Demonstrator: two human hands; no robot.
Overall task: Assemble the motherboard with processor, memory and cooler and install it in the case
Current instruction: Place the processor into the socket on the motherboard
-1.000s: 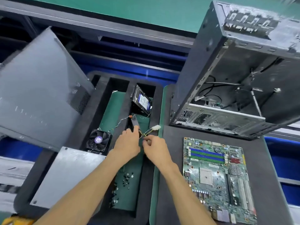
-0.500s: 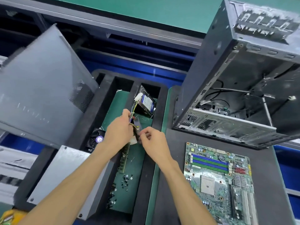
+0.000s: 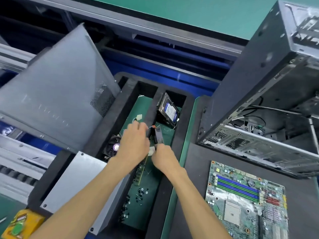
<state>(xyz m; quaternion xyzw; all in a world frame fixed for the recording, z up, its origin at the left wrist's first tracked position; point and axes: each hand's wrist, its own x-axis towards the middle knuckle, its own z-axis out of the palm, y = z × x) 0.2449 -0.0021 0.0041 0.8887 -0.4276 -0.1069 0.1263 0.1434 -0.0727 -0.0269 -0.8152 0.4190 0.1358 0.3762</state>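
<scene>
1. Your left hand [image 3: 133, 145] and right hand [image 3: 163, 156] work together over the black foam tray [image 3: 110, 135], at its middle divider, handling a bundle of thin wires. Half a second ago you held that bundle higher, with a white connector lifted toward the hard drive [image 3: 168, 111]; now a white connector [image 3: 139, 116] lies on the tray's green floor beyond your left hand.
2. Grip state: your right hand's grip pinches a second white connector [image 3: 151, 150]. Your left hand's fingers curl round the wires near a dark flat part [image 3: 158, 135]; exactly what that grip encloses I cannot tell.
3. The motherboard [image 3: 246, 200] lies flat on the dark mat on the counter, right of the tray, well apart from both hands. Its processor socket looks bare and its memory slots look unfilled.
4. The cooler fan [image 3: 113, 146] sits in the tray, just left of your left wrist. A memory stick [image 3: 141, 171] lies on edge in the tray, below your hands. Loose screws [image 3: 138, 195] sit nearer you.
5. The case [image 3: 259, 100] stands open right of the tray, beyond the board.
6. Judgement: you are clearing cabling aside; board assembly looks not yet begun.
</scene>
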